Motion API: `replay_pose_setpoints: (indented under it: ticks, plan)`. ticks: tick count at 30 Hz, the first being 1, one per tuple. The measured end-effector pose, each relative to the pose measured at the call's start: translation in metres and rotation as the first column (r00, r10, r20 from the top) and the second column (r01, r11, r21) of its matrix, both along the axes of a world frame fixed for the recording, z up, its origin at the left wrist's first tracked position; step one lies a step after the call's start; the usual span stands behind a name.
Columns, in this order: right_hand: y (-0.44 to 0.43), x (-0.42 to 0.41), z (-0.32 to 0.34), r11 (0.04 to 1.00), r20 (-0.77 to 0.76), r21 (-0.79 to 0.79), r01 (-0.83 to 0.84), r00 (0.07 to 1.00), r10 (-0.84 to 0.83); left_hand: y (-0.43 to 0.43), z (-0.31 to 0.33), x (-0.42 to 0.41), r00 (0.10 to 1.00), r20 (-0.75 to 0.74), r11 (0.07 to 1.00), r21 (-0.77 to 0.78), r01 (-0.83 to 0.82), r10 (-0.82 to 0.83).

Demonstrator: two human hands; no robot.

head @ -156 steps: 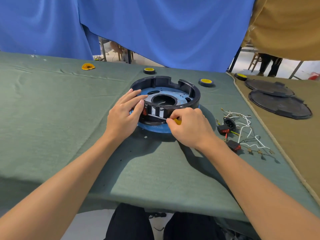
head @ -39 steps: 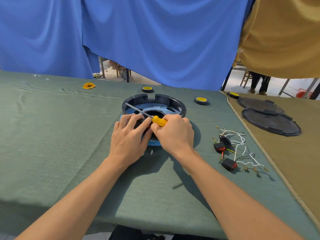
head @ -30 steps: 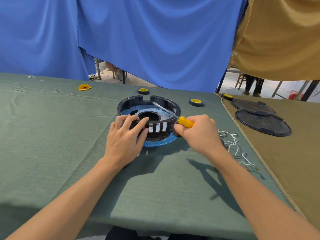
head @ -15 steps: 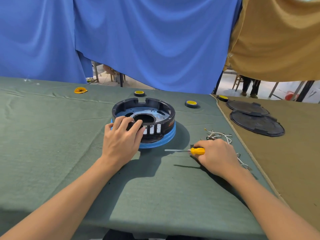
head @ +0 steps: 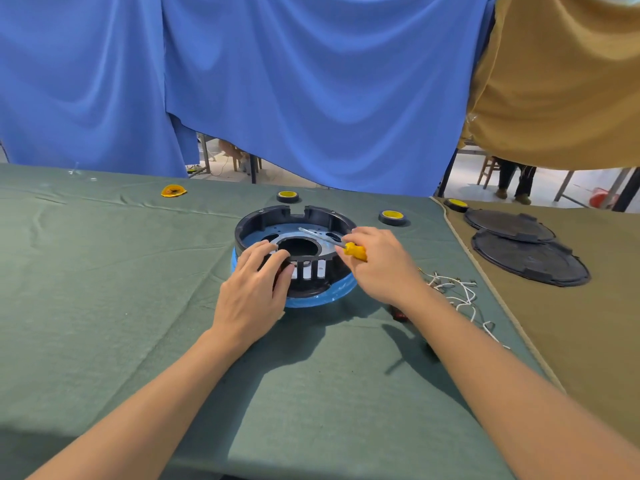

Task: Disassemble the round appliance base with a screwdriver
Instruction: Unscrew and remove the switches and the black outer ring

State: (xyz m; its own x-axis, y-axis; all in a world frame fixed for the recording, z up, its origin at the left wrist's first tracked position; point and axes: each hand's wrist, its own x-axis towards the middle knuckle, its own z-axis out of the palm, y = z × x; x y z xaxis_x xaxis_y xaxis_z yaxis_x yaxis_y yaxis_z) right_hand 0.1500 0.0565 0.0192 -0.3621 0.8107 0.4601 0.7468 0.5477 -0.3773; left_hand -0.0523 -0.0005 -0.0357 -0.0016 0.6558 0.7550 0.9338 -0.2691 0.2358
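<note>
The round appliance base [head: 277, 218], a black ring on a blue lower rim, sits in the middle of the green cloth. My left hand [head: 254, 292] rests on its near left wall with the fingers curled over the rim. My right hand [head: 379, 265] grips a yellow-handled screwdriver [head: 353, 250] at the base's right side. Its metal shaft points left and away, over the pale inner plate. The tip's contact point is not clear.
A bundle of white wires with small switches [head: 457, 292] lies right of the base. Yellow-and-black wheels [head: 392, 217] [head: 288, 196] and a yellow piece [head: 173, 191] lie farther back. Two black round covers [head: 526, 258] rest on the tan cloth at right. A person's legs show behind the curtains.
My right hand, which was down on the cloth with the screwdriver half a second ago, has lifted it back up to the base's right rim. My left hand stays on the base.
</note>
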Motion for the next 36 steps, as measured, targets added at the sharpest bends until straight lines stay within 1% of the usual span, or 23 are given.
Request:
replay_pose_setpoints:
  ticks: [2,4,7,9,12,13,15,18,20,23,25,27,29,31,33,34,36]
  plan:
    - [0.005,-0.009,0.004,0.998,0.086,-0.058,-0.024,0.996,0.029,0.001,-0.001,-0.007,0.998,0.022,0.999,-0.004,0.05,-0.05]
    - [0.007,-0.013,0.005,0.995,0.122,-0.097,-0.029,0.992,0.041,0.002,-0.002,-0.013,0.993,0.086,0.996,-0.012,0.088,-0.087]
    - [0.0,-0.015,0.004,0.997,0.152,-0.04,-0.065,0.986,0.07,0.003,0.002,-0.017,0.945,0.315,0.992,-0.052,0.114,-0.092]
    - [-0.012,-0.015,0.006,0.995,0.163,-0.004,-0.098,0.982,0.098,0.005,0.004,-0.018,0.88,0.474,0.996,-0.058,0.065,-0.029]
    - [-0.031,-0.015,0.011,0.989,0.202,0.024,-0.147,0.969,0.139,0.008,0.009,-0.021,0.719,0.691,0.988,-0.149,0.033,0.08]
    - [-0.037,-0.015,0.014,0.987,0.216,0.032,-0.158,0.965,0.148,0.009,0.01,-0.022,0.667,0.739,0.985,-0.166,0.041,0.096]
    - [-0.049,-0.015,0.02,0.985,0.25,0.053,-0.165,0.957,0.147,0.012,0.009,-0.024,0.596,0.8,0.984,-0.154,0.091,0.07]
    - [-0.059,-0.013,0.029,0.981,0.282,0.059,-0.182,0.946,0.159,0.014,0.011,-0.027,0.499,0.866,0.958,-0.154,0.241,0.013]
    - [-0.061,-0.01,0.035,0.978,0.237,-0.026,-0.209,0.949,0.209,0.015,0.014,-0.031,0.461,0.887,0.93,-0.178,0.323,0.01]
    - [-0.055,-0.005,0.041,0.951,0.026,-0.166,-0.26,0.963,0.268,0.018,0.023,-0.035,0.395,0.919,0.884,-0.19,0.426,0.007]
    - [-0.05,-0.004,0.04,0.952,-0.123,-0.172,-0.254,0.964,0.235,0.018,0.025,-0.037,0.348,0.937,0.875,-0.177,0.451,0.01]
    - [-0.046,-0.004,0.038,0.967,-0.183,-0.148,-0.206,0.967,0.178,0.019,0.025,-0.038,0.317,0.948,0.893,-0.148,0.424,0.007]
    - [-0.042,-0.005,0.036,0.97,-0.18,-0.183,-0.161,0.975,0.128,0.021,0.025,-0.038,0.315,0.949,0.905,-0.138,0.402,0.005]
    - [-0.038,-0.005,0.036,0.944,-0.183,-0.289,-0.159,0.977,0.108,0.023,0.027,-0.038,0.327,0.945,0.9,-0.154,0.408,0.013]
    - [-0.035,-0.006,0.039,0.899,-0.181,-0.39,-0.198,0.974,0.136,0.027,0.031,-0.038,0.338,0.941,0.891,-0.176,0.419,0.028]
    - [-0.034,-0.007,0.04,0.882,-0.177,-0.417,-0.221,0.971,0.16,0.028,0.032,-0.038,0.348,0.937,0.884,-0.193,0.426,0.036]
    - [-0.028,-0.01,0.043,0.878,-0.139,-0.415,-0.237,0.971,0.196,0.029,0.034,-0.038,0.371,0.927,0.863,-0.225,0.453,0.047]
